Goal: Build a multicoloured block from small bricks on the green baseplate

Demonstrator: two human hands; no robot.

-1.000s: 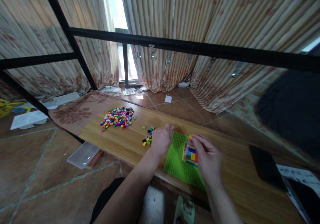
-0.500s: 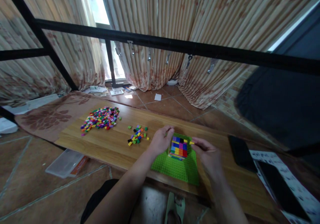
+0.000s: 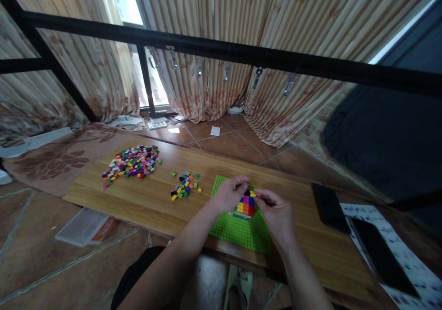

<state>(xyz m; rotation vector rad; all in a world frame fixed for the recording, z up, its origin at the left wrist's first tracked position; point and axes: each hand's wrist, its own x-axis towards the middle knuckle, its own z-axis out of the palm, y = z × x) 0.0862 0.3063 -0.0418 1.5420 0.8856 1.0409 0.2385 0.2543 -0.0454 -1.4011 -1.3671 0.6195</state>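
A multicoloured brick block (image 3: pixel 246 208) stands on the green baseplate (image 3: pixel 241 236). My left hand (image 3: pixel 232 194) curls around its far left side, the fingers covering that part of the block. At the far right corner of the block, my right hand (image 3: pixel 279 214) pinches a small yellow brick (image 3: pixel 253 193) between thumb and forefinger. The yellow brick is at the block's top; whether it is pressed on, I cannot tell. Both hands are close together, with the fingertips partly hiding the top row.
Left of the baseplate lie a small scatter of bricks (image 3: pixel 186 184) and a large brick pile (image 3: pixel 133 162). Two dark phone-like slabs (image 3: pixel 330 207) and a printed sheet (image 3: pixel 410 259) are at the right. A black metal rail (image 3: pixel 221 47) crosses beyond the wooden table (image 3: pixel 145 204).
My right hand has brought the yellow brick left to the block's corner. My left hand has shifted over the block's left side. The view has moved slightly.
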